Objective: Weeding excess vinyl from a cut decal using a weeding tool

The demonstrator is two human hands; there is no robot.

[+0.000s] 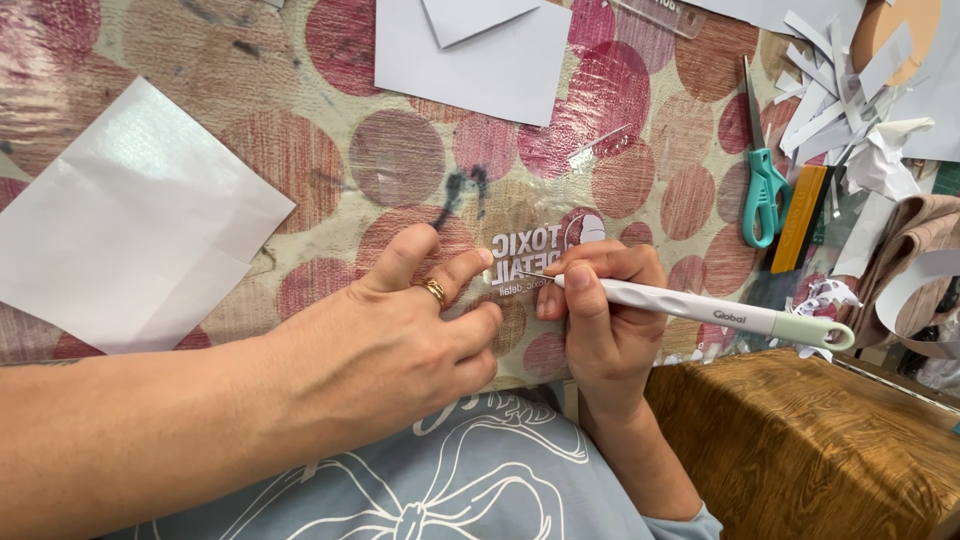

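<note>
right hand (600, 320) pinching slim white weeding tool with pale green cap (700, 308), tip pointing left, cap right; left hand (400, 340) fingers spread flat, pressing clear lettered vinyl sheet (530, 215).

Scissors (765, 180), scraps (835, 95) crowding right

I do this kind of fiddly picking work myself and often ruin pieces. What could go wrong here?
The sharp tip of the white pick tool in the right hand works close to the left hand's fingers; a slip might prick them. It could also scratch or tear the small white lettering on the clear sheet. If the left hand shifts, the sheet may slide.
</note>
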